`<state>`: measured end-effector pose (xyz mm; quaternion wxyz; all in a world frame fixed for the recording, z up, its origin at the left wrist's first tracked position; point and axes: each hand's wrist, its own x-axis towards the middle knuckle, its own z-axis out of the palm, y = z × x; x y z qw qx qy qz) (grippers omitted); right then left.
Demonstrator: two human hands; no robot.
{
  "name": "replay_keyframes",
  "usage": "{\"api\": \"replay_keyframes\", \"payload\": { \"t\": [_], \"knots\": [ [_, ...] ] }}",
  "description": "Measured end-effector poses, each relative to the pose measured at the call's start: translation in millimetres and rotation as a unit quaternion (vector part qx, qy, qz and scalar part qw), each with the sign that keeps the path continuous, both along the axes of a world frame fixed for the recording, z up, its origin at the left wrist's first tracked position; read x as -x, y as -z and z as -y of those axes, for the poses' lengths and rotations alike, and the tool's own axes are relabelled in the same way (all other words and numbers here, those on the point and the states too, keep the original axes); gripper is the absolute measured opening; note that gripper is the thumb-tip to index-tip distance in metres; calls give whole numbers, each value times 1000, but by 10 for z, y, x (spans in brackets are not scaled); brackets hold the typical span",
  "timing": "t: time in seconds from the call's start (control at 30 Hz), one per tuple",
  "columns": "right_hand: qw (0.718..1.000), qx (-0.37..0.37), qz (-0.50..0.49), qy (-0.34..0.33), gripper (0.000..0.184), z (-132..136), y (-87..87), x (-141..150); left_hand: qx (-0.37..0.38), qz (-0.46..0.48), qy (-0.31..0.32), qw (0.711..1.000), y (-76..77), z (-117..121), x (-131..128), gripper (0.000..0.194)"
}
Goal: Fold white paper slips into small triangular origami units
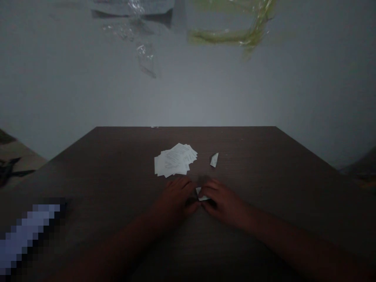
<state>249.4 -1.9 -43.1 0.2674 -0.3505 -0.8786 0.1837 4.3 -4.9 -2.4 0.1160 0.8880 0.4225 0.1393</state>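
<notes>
So, fingers on the right hand (225, 200) pinched a paper scrap (202, 197) low at the table (117, 156), probably for control; couldn't tell if the left hand's (178, 199) gripped too. Paper pile (173, 162) sat just beyond, likely for reach.

two arms in view, bare along all that shows. left hand (178, 199): bare; broad back, rounded knuckles, short-looking tapered fingers (182, 183), stubby thumb (191, 208). right hand (221, 199): bare, much the same build, knuckles softly ridged. wrists narrower than the hands, smooth in outline. left forearm (126, 241) bare, widening toward the lower edge of view; right forearm (276, 235) likewise bare, long and evenly tapered. light very dim: nails, creases and any small markings too dark to make out. outlines soft, slightly blurred; nearer ends of both forearms sink into shadow. upper arms outside the view.
</notes>
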Motion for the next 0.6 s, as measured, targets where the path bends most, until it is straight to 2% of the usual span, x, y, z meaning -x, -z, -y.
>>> {"api": "replay_keyframes", "payload": {
  "t": [0.13, 0.23, 0.3, 0.4, 0.47, 0.6],
  "knots": [
    [998, 43, -21, -37, 43, 77, -64, 15, 20, -7, 18, 1000, 83, -46, 5, 24],
    [994, 88, -44, -37, 38, 127, -118, 6, 28, -24, 35, 999, 128, -104, 42, 25],
    [992, 105, -59, -42, 33, 145, -118, 4, 27, -31, 56, 998, 103, -132, 79, 21],
    [993, 95, -58, -49, 36, 139, -86, 2, 37, -31, 96, 994, -4, -141, 136, 19],
    [995, 82, -37, -45, 41, 115, -78, -8, 42, -17, 105, 993, -70, -136, 164, 25],
    [998, 53, 20, -40, 34, 46, -124, -47, 37, -5, 121, 992, -70, -159, 195, 32]
  ]
}}
